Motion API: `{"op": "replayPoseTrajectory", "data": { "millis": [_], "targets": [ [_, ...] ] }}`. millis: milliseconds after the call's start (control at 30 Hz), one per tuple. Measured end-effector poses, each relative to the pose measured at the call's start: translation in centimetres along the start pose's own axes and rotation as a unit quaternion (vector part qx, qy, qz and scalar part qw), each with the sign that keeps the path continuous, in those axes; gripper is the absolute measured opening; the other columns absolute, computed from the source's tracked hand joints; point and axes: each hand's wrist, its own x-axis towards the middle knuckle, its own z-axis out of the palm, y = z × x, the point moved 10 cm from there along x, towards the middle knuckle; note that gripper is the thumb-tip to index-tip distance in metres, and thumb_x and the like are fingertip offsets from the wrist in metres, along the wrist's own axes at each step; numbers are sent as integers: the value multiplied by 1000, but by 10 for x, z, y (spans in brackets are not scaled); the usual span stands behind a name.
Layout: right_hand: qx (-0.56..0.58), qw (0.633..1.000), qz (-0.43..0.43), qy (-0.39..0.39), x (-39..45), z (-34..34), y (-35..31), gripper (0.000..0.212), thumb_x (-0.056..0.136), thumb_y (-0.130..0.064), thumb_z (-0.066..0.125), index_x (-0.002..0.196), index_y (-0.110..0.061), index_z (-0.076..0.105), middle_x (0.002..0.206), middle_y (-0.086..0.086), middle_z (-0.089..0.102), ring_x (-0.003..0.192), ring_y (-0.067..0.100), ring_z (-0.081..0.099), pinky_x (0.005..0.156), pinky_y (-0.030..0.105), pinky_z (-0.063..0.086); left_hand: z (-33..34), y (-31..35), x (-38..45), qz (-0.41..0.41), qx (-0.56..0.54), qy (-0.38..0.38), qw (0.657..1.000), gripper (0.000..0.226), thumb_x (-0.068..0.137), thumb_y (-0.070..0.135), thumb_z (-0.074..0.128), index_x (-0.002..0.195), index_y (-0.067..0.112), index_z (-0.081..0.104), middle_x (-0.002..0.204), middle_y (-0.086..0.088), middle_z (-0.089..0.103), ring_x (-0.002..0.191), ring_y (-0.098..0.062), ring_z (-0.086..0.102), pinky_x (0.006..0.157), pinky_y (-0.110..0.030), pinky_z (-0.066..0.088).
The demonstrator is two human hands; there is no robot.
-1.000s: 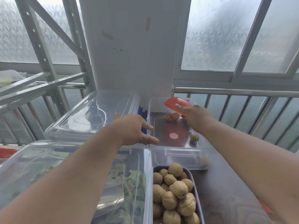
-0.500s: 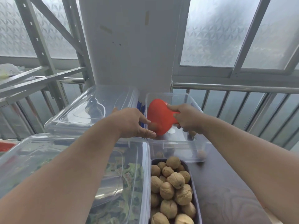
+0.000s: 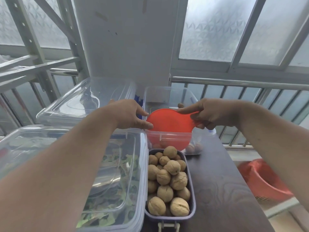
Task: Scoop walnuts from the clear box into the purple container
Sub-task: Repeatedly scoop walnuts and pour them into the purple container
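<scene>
Your right hand [image 3: 215, 113] sits right of centre in the frame, fingers curled round the handle of the red scoop [image 3: 168, 124], thumb laid along its top; the scoop's bowl is tipped with its back toward you and hangs low inside the clear box [image 3: 168, 97], its lower edge showing through the box's near wall; whether it carries any walnuts you cannot tell. Your left hand [image 3: 128, 114] is just left of the scoop, thumb and forefinger stretched out to the box's left rim, holding nothing closed in it; the fingertips touch or nearly touch the scoop's edge, which one is unclear. A few walnuts lie at the box's bottom near the front right corner, dim behind the plastic. The purple container [image 3: 190, 190] stands just below the box, centre-bottom of the frame, heaped with walnuts [image 3: 168, 180]; its clasp faces you. Lower left: a large lidded clear bin [image 3: 137, 164] holding green leaves, touching the purple container's side; another clear lidded bin [image 3: 80, 101] behind it. Lower right: a red basket [image 3: 260, 181] beyond the dark table [image 3: 222, 190].
</scene>
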Motion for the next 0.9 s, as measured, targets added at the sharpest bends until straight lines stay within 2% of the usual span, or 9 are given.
{"op": "replayPoseTrajectory", "data": {
  "millis": [100,200,267,400,533,700,900],
  "targets": [
    [101,995,24,3,4,3,12,51,112,-2,44,140,-38,66,77,10,63,53,8,54,44,19,34,0,1,-1,-1,5,-1,1000,85,67,89,59,139,43,63,143,6,62,135,-26,51,117,-54,29],
    [190,980,48,18,10,9,23,46,112,-2,42,141,-31,64,101,19,50,56,11,44,42,18,35,-1,2,-2,-1,11,-2,1000,86,67,88,59,140,43,63,143,5,62,135,-27,51,117,-53,29],
    [233,971,49,33,15,12,28,44,111,-1,42,134,-30,65,104,19,46,58,12,38,41,17,35,-2,3,-2,-2,12,-1,1000,85,68,87,59,140,42,63,143,5,62,136,-27,50,118,-54,27],
    [289,954,58,65,19,11,35,43,110,0,43,142,-21,62,89,15,53,61,13,35,39,17,36,-1,5,-3,0,8,0,1000,81,72,85,60,140,41,63,144,5,62,137,-27,51,120,-56,24],
    [335,938,58,75,13,8,37,45,110,0,42,144,-24,61,73,12,54,55,11,34,40,16,36,-1,4,-5,7,10,-1,1000,83,70,88,57,139,43,63,140,6,64,135,-26,52,118,-55,25],
    [382,919,44,90,-1,3,36,42,110,-1,43,140,-22,64,73,12,52,56,11,34,39,15,36,-1,4,-6,5,10,-1,1000,82,73,87,57,140,41,62,140,7,64,134,-26,52,118,-59,25],
    [411,905,74,80,-7,10,39,42,112,-2,39,142,-20,61,69,8,48,51,7,27,35,12,33,-3,5,-9,4,6,0,1000,81,73,87,59,140,42,62,138,8,64,135,-27,48,119,-57,25]
  ]
}}
